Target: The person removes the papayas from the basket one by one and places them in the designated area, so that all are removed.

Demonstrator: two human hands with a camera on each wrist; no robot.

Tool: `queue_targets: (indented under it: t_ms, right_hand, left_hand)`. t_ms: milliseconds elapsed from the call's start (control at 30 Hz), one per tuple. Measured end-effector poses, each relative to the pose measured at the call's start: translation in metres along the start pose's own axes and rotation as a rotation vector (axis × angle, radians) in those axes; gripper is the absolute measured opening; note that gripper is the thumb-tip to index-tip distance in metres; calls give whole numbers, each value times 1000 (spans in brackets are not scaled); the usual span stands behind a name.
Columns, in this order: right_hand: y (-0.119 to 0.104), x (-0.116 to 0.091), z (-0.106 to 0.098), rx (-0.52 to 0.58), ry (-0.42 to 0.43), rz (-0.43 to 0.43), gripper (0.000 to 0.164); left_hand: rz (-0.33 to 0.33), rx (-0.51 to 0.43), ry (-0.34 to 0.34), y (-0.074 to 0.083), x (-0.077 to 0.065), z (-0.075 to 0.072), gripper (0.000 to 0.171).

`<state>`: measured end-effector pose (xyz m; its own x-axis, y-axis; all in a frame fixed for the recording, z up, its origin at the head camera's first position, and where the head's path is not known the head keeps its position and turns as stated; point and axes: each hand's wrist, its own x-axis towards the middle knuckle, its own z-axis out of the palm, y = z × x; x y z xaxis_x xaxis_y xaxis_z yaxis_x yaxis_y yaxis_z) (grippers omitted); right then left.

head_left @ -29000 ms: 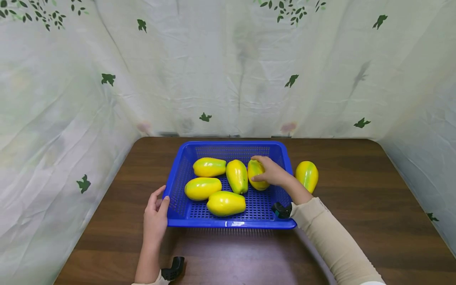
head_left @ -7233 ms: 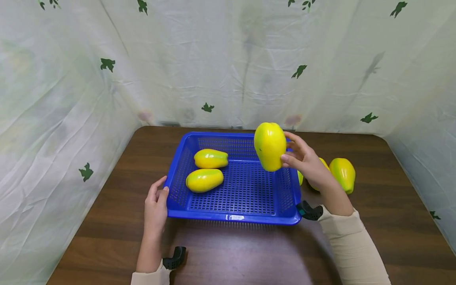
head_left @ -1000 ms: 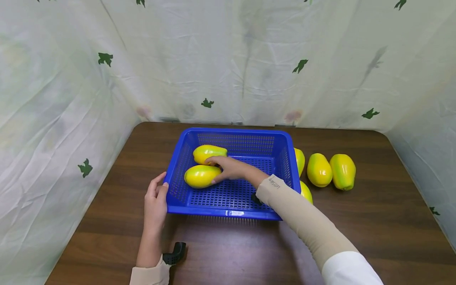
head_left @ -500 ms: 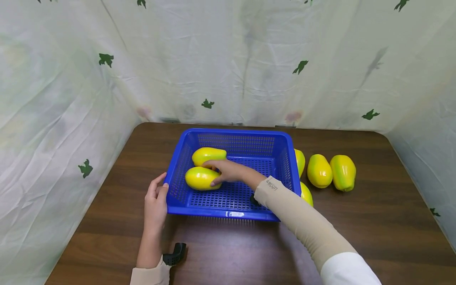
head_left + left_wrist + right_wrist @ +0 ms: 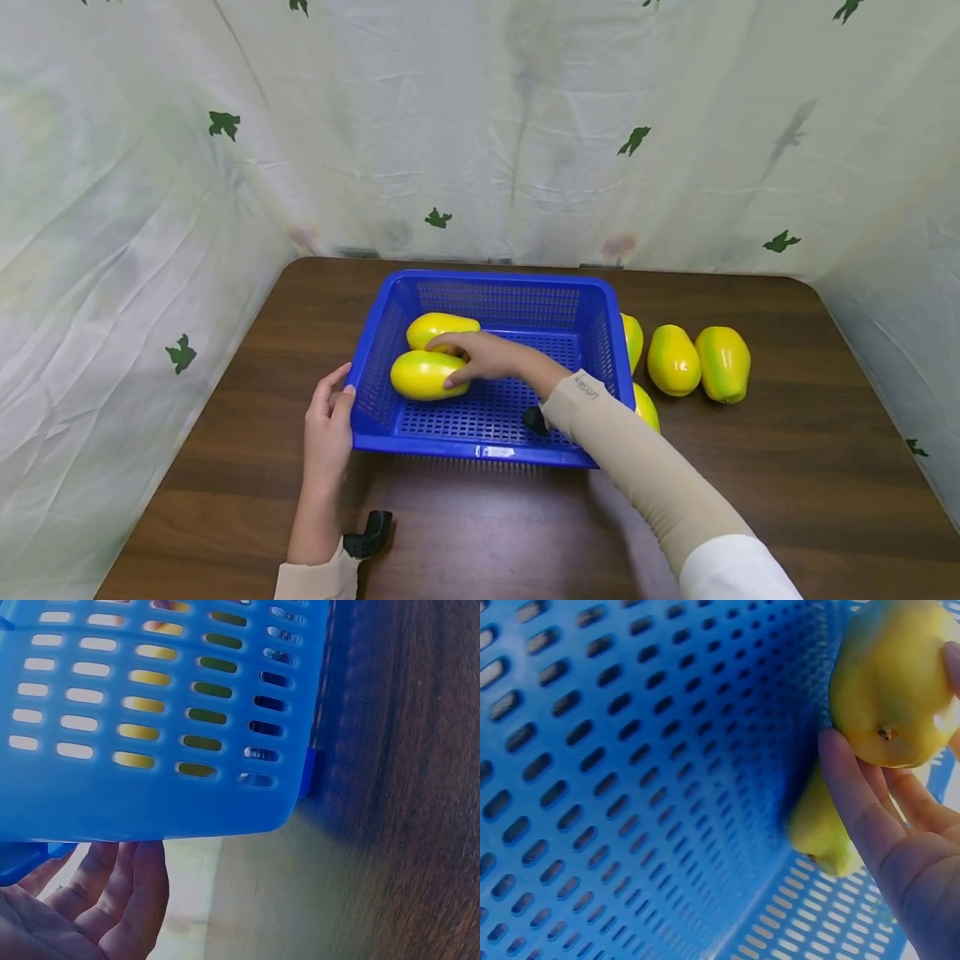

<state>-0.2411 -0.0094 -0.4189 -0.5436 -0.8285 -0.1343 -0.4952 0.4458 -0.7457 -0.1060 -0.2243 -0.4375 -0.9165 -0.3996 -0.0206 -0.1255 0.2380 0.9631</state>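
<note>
I have the right hand (image 5: 487,357) down inside the blue basket (image 5: 502,276), half closed around the right end of the near papaya (image 5: 423,375), thumb on the side toward me and fingers in the gap beside the far papaya (image 5: 444,328). Seven seconds back that hand held a papaya up by the basket's right rim; it has since let that one go, and four papayas (image 5: 673,360) now lie on the tabletop (image 5: 810,467) to the right, two of them partly hidden by the basket. Only two are left inside, so I judge the shift from basket to tabletop well past halfway. Over the last half second almost nothing has moved: the near papaya lies on its side, and I can't tell whether it has lifted off the basket floor. My left hand (image 5: 330,421) hasn't shifted, thumb over the left rim and fingers around the outside, steadying the basket, as I read it.
</note>
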Motion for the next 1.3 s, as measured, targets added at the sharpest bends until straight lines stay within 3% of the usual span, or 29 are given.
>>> queue_targets:
  t_ms: [367, 700, 900, 1133, 1300]
  right_hand:
    - [-3, -14, -13, 74, 102, 4, 58]
    - [-4, -34, -28, 178, 230, -47, 58]
    - [-7, -50, -36, 167, 309, -45, 58]
    - [-38, -81, -50, 168, 400, -56, 54]
    - [-32, -97, -54, 201, 476, -4, 57]
  left_hand:
    - [3, -2, 1, 0, 0, 0, 36]
    - [16, -12, 23, -2, 2, 2, 34]
    - [12, -15, 23, -2, 2, 1, 33]
    - [11, -14, 20, -1, 2, 1, 33]
    - [6, -11, 16, -1, 2, 1, 34]
